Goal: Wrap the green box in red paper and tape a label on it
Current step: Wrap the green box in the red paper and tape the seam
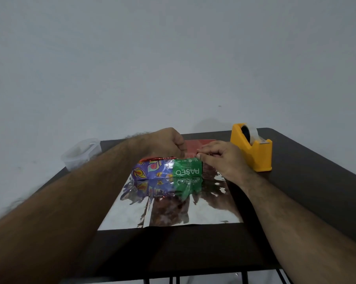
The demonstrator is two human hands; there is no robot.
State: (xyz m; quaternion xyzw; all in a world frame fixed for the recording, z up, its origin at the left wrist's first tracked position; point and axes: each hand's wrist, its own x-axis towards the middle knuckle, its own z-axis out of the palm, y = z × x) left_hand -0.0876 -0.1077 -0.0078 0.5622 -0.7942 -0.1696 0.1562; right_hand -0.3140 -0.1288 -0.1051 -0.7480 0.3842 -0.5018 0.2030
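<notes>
Green box [187, 169] lying on its side mid-table, printed face toward the camera, resting on the silver underside of the red paper [201, 143], which spreads shiny-side-up toward the near edge and shows red only in the flap raised behind the box. Left hand [168, 143] curled over the box's far top edge, apparently pinching that flap (fingertips hidden behind the knuckles, so contact judged, not seen). Right hand [220, 155] at the box's right top corner, thumb and forefinger pressed together on the paper's edge there. Both hands closed on paper, then; neither flat or idle.

Likely troubles from here:

1. Flap pulled unevenly between the 2 hands, leaving a skewed seam and a green strip uncovered.
2. Foil-backed sheet sliding on the dark table [308, 181] under the pull, dragging the box off centre.
3. Thin paper tearing at the right corner if pinched too hard.
4. Release of either hand to reach the yellow tape dispenser [251, 148] (near, just right of the right hand) letting the springy flap fall back open.

No label identifiable; clear tub [80, 153] at far left, contents unclear.
</notes>
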